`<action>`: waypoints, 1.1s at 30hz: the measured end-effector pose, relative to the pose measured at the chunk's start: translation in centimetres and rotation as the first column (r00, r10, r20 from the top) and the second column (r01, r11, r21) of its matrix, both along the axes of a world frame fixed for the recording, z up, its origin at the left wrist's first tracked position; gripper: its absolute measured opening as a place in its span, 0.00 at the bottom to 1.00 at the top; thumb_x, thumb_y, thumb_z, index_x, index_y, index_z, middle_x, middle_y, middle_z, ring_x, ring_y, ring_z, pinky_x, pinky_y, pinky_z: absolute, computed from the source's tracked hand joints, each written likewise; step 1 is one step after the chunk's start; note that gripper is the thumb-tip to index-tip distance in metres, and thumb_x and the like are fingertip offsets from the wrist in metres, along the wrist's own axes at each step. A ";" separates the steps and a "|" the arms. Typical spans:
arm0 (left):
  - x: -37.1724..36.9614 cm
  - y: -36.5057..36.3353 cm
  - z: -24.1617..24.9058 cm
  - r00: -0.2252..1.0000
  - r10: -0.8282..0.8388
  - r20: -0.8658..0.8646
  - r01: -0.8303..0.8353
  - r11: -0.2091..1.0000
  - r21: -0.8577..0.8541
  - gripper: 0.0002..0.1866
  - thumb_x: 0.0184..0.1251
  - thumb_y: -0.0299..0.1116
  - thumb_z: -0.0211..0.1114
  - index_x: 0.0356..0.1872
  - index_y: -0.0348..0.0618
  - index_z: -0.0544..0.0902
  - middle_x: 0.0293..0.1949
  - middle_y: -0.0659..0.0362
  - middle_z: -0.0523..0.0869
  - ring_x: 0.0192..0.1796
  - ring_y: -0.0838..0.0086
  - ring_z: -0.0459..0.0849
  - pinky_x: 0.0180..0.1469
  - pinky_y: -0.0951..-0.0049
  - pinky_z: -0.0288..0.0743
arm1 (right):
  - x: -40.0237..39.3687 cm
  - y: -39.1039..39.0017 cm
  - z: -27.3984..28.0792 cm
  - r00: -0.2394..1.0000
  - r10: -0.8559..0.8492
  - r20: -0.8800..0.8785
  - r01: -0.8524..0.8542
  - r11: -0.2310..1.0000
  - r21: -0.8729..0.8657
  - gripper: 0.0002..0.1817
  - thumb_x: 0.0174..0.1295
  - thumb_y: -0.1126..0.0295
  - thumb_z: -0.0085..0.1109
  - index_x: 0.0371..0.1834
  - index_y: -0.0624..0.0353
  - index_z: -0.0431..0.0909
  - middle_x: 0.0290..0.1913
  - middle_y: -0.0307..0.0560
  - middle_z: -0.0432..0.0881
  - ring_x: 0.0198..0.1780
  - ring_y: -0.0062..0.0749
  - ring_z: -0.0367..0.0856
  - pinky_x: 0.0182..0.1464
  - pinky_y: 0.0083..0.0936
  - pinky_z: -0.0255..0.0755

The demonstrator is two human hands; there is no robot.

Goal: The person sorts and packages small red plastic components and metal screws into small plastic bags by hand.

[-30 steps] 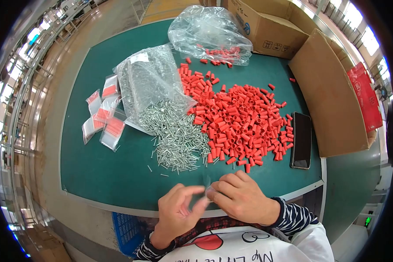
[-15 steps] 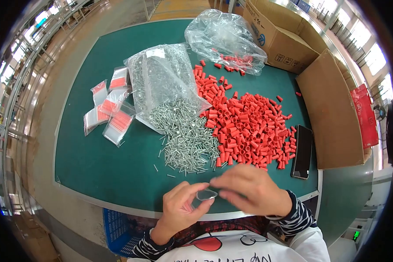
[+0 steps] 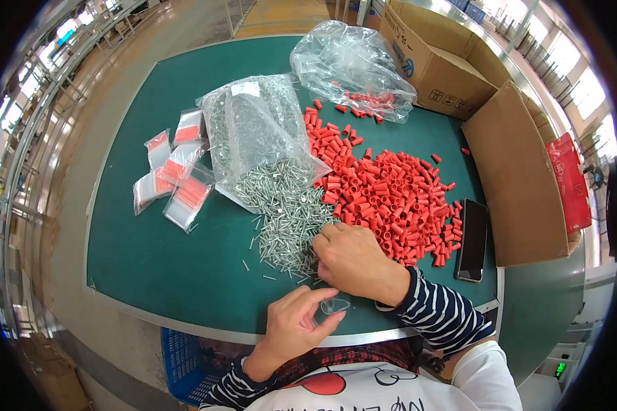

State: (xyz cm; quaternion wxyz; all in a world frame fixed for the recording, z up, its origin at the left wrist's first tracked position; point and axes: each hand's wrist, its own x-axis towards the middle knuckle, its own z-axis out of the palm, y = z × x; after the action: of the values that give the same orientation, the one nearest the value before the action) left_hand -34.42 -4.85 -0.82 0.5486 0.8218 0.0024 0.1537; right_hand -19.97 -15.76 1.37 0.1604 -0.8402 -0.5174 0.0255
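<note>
My left hand (image 3: 295, 322), near the table's front edge, pinches a small clear plastic bag (image 3: 335, 306) between thumb and fingers, its mouth spread. At the lower right of a heap of silver screws (image 3: 288, 229) is my right hand (image 3: 353, 259), back up and fingers curled down. Its fingertips are hidden, so what they grip does not show. Just beyond that hand lies a big pile of red ribbed plastic caps (image 3: 391, 195), which look like wire connectors or anchors.
A large clear bag of screws (image 3: 257, 127) spills onto the green table (image 3: 171, 274). Small zip bags (image 3: 189, 195) lie left of it. Behind are a crumpled clear bag (image 3: 353, 65) and a cardboard box (image 3: 445, 61). A phone (image 3: 472, 240) and another carton (image 3: 517, 178) stand right.
My right hand has moved up and left, from beside the small bag's mouth to the screw heap. The left hand keeps hold of the bag, shifted slightly right.
</note>
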 end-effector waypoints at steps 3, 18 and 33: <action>-0.1 0.1 -0.1 1.000 0.012 0.002 -0.012 1.000 -0.002 0.19 0.49 0.28 0.78 0.45 0.42 0.85 0.20 0.62 0.73 0.18 0.78 0.70 0.21 0.76 0.64 | 0.1 -0.5 -0.2 0.999 0.011 -0.050 -0.006 0.995 0.100 0.07 0.52 0.71 0.63 0.33 0.59 0.81 0.32 0.47 0.78 0.35 0.44 0.80 0.34 0.37 0.74; 0.2 -0.8 -0.3 0.995 0.099 0.019 -0.095 0.986 -0.135 0.22 0.48 0.21 0.77 0.49 0.34 0.83 0.29 0.64 0.75 0.28 0.85 0.68 0.28 0.84 0.60 | -0.7 -5.1 0.4 0.675 0.209 -0.708 0.222 0.857 0.465 0.08 0.62 0.74 0.64 0.43 0.61 0.84 0.32 0.42 0.77 0.31 0.24 0.76 0.32 0.23 0.71; 0.7 -2.1 -0.4 0.991 0.130 -0.026 -0.132 0.988 -0.084 0.23 0.48 0.20 0.77 0.49 0.34 0.83 0.29 0.63 0.75 0.28 0.84 0.69 0.28 0.83 0.62 | -0.6 -8.4 3.1 0.858 0.041 -0.513 0.226 0.865 0.447 0.13 0.59 0.80 0.60 0.48 0.61 0.80 0.38 0.48 0.79 0.36 0.39 0.81 0.36 0.29 0.74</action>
State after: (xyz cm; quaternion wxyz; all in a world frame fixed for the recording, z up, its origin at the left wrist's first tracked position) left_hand -33.74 -6.99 -1.27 0.5720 0.7971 0.0685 0.1808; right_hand -20.53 -24.19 4.47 0.4998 -0.7593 -0.4034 0.1041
